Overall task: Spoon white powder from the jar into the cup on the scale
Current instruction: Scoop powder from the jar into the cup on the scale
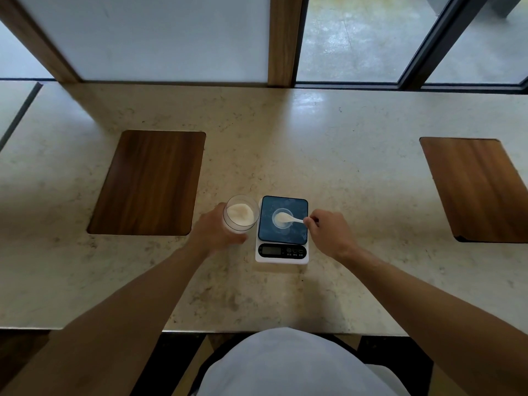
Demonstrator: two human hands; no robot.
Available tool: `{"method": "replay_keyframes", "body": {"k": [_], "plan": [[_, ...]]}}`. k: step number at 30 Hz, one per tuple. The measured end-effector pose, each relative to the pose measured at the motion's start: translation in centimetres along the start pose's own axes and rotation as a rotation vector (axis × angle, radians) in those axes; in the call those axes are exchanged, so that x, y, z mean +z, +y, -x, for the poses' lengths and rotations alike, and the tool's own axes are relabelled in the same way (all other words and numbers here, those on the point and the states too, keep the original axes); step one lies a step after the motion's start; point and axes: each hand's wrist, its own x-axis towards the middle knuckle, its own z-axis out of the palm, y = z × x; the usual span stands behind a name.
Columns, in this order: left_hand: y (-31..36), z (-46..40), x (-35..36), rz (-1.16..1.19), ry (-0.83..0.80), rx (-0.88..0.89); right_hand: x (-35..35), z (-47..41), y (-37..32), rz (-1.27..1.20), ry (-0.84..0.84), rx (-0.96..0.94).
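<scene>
A clear jar (pixel 241 214) holding white powder stands just left of the scale (pixel 282 230), and my left hand (pixel 214 232) is wrapped around its side. On the scale's dark blue platform sits a small clear cup (pixel 281 219). My right hand (pixel 328 231) pinches the handle of a white spoon (pixel 288 218), whose bowl carries white powder and lies over the cup's mouth. The scale's display at its front edge looks dark.
The scale and jar stand on a pale stone counter (pixel 285 144). A dark wooden inlay (pixel 148 181) lies to the left of the jar and another wooden inlay (pixel 480 190) far to the right. Windows and a wooden post rise behind the counter.
</scene>
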Motion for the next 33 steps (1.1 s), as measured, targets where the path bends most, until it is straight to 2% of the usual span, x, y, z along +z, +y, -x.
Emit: {"method": "replay_keyframes", "body": {"k": [11, 21, 27, 30, 33], "plan": [[0.1, 0.3, -0.1, -0.009, 0.013, -0.006, -0.5, 0.7, -0.3, 0.094, 0.018, -0.106], [0.4, 0.4, -0.2, 0.002, -0.004, 0.014, -1.5, 1.5, -0.7, 0.194, 0.038, -0.287], [0.3, 0.4, 0.0, 0.012, 0.003, 0.015, -1.9, 2.2, -0.6, 0.176, 0.121, -0.391], [0.1, 0.3, 0.0, 0.018, -0.005, 0.015, -1.7, 2.4, -0.3, 0.133, 0.169, -0.381], [-0.1, 0.3, 0.0, 0.021, -0.001, 0.022, -1.4, 2.3, -0.8, -0.027, 0.230, -0.232]]}}
